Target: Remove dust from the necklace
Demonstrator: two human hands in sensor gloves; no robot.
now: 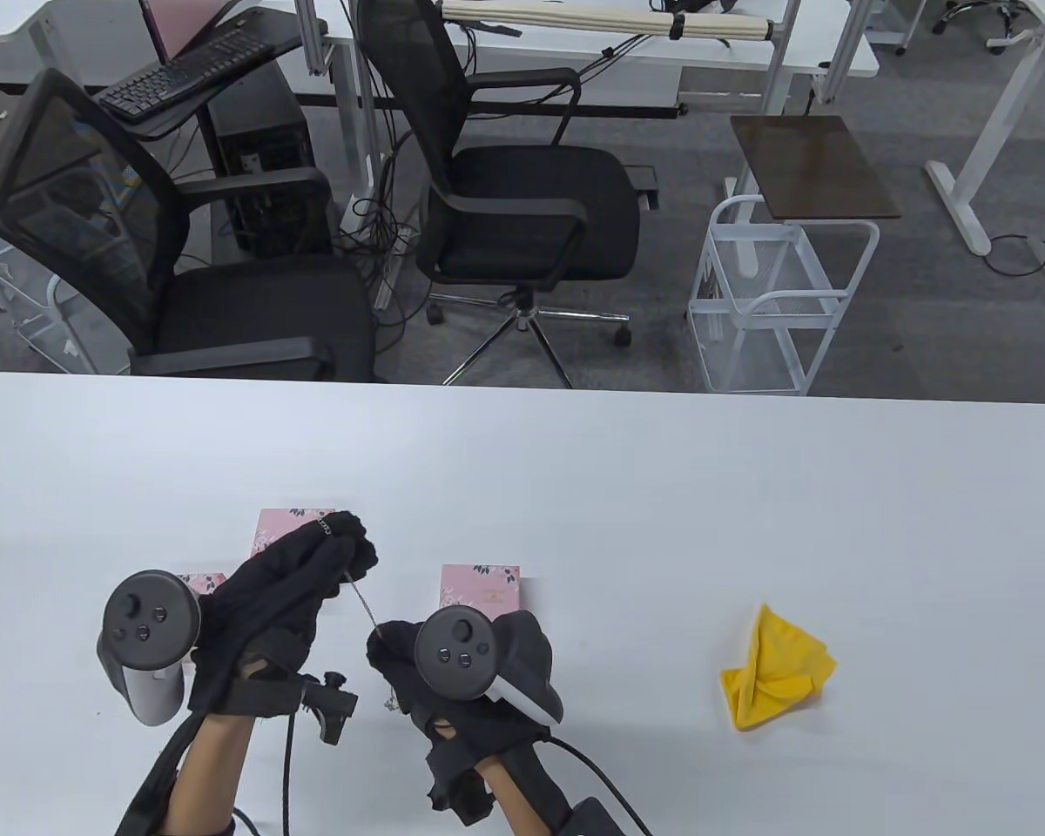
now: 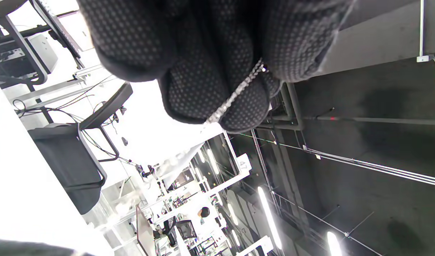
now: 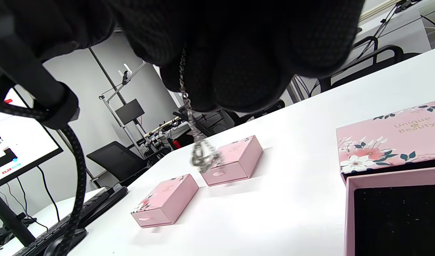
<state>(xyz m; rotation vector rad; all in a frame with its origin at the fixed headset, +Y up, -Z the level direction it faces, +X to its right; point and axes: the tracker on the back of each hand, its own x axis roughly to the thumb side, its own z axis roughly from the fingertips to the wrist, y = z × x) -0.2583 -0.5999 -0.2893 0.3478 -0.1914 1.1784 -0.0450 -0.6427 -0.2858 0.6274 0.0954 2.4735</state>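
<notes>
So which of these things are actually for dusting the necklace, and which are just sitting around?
For the job: necklace, held between left hand and right hand; yellow cloth.
Lying about: pink boxes, open pink box.

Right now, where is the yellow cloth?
In the table view the cloth lies crumpled on the white table, to the right of the right hand and apart from it; neither hand touches it.
</notes>
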